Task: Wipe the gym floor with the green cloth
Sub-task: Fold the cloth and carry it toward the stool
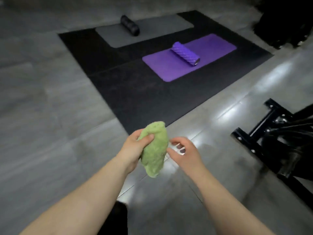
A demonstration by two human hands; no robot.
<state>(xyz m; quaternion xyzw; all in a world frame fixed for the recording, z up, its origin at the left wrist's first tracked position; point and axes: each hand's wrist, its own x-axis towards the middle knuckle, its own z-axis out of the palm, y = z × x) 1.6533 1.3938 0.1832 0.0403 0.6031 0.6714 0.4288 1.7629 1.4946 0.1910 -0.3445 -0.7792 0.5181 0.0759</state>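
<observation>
Green cloth (pixel 153 150) bunched in left hand (pixel 133 150) at frame centre, clear of grey floor (pixel 42 116); right hand (pixel 184 153) just beside, fingers spread, empty. Open floor at left. Black mat (pixel 128 92) edge just above hands; black equipment frame (pixel 271 133) crowding right.

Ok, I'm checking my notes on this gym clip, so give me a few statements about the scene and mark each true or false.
1. The left hand grips the green cloth. True.
2. The cloth is spread flat on the floor. False: it is bunched up and held above the floor.
3. The right hand is open beside the cloth. True.
4. The purple roller lies on the grey mat. False: it lies on the purple mat; a black roller lies on the grey one.
5. A black metal frame stands at the right. True.
</observation>
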